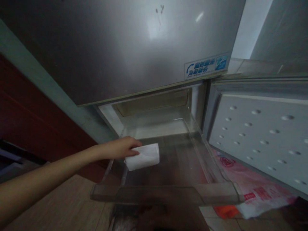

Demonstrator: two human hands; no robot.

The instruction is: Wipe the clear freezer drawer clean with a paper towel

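My left hand reaches in from the left, its fingers closed on the edge of a folded white cloth; whether it is fabric or paper is hard to tell. Below the cloth lies the clear plastic drawer, pulled far out of the fridge's lower compartment. Through its see-through bottom I make out only dim, blurred shapes. My right hand is outside the picture.
Above the drawer is the closed grey upper fridge door with a blue-lettered sticker. The lower door is swung open to the right. Under it, a pink-and-white plastic bag lies on the tiled floor. A red-brown panel stands left.
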